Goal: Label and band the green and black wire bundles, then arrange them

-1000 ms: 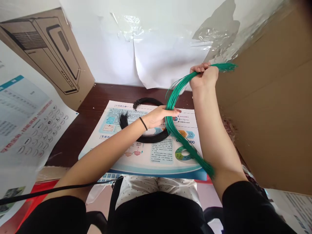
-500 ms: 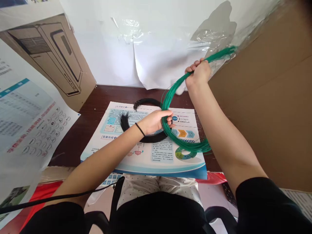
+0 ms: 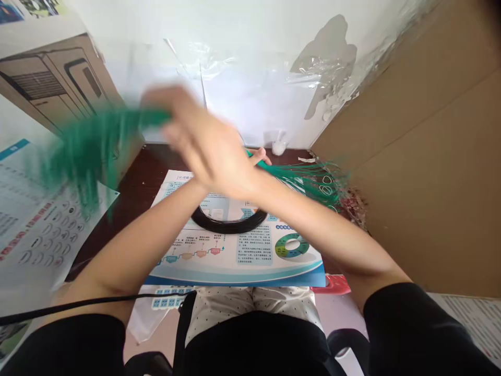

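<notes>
My right hand, blurred by motion, is crossed over my left forearm. It is closed around one end of a bundle of thin green wires, whose loose ends fan out at left. Behind my right wrist, my left hand shows only its fingertips, wrapped around the same bundle; the rest of that hand is hidden. Past those fingers, more green strands spread to the right over the table. Under my arms, a coil of black wires lies on a printed poster sheet, partly covered by my hands.
Cardboard with a printed machine drawing stands at left, behind a hanging printed sheet. A brown cardboard wall rises on the right. At the back are white covering and a small white lump. A black cord crosses at lower left.
My right hand has swung from upper right across to the left, carrying one end of the green bundle. My left hand still grips it, slightly higher. Loose green strands now show at right.
</notes>
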The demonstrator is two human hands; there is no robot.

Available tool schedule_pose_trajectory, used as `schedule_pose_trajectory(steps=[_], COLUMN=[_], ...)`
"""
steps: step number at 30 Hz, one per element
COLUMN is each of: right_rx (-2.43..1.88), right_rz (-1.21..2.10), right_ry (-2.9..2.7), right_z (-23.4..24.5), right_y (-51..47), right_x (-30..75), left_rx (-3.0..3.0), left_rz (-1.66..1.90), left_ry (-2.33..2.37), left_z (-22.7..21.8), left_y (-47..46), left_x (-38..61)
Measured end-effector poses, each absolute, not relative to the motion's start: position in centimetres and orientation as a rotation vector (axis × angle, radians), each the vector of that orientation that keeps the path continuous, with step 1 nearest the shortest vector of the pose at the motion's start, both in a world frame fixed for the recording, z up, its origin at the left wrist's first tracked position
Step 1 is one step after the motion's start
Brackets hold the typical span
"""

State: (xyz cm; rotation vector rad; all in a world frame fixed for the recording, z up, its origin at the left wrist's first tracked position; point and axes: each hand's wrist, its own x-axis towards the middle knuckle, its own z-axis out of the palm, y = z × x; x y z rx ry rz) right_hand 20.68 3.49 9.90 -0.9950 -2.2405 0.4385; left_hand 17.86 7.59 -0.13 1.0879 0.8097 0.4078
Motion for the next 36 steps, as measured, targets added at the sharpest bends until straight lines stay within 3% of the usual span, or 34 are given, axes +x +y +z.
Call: schedule_pose_trajectory(steps=[4, 8, 18, 25, 31, 36], right_rx=[-0.601, -0.297, -0.108, -0.175, -0.927, -1.669], right_rz=[0.093, -0.117, -0.144, -0.113, 0.272, 0.804], right_ry=[-2.784, -2.775, -2.832, -2.845, -2.543, -2.039], right_z=[6.1, 2.6, 0.6, -0.9, -2.6, -2.0], right_y=[-0.9, -2.6, -3.1, -3.0, -2.0, 1.0], right_x=[20.1, 19.7, 19.9, 21.7, 28.0, 32.0], left_rx=[1.205, 1.066, 0.853, 1.212, 1.38, 1.565], left_rz=[0.072, -0.1, -0.041, -0.021, 0.011, -0.054], left_ry=[0.568, 0.454, 0.728, 0.846, 1.011, 0.964], left_z=[-0.2, -1.3, -1.8, -0.8, -1.4, -2.4], left_y=[8.7, 9.5, 10.6, 10.2, 10.9, 12.1], left_x=[15.2, 13.7, 12.1, 13.0, 12.5, 12.5])
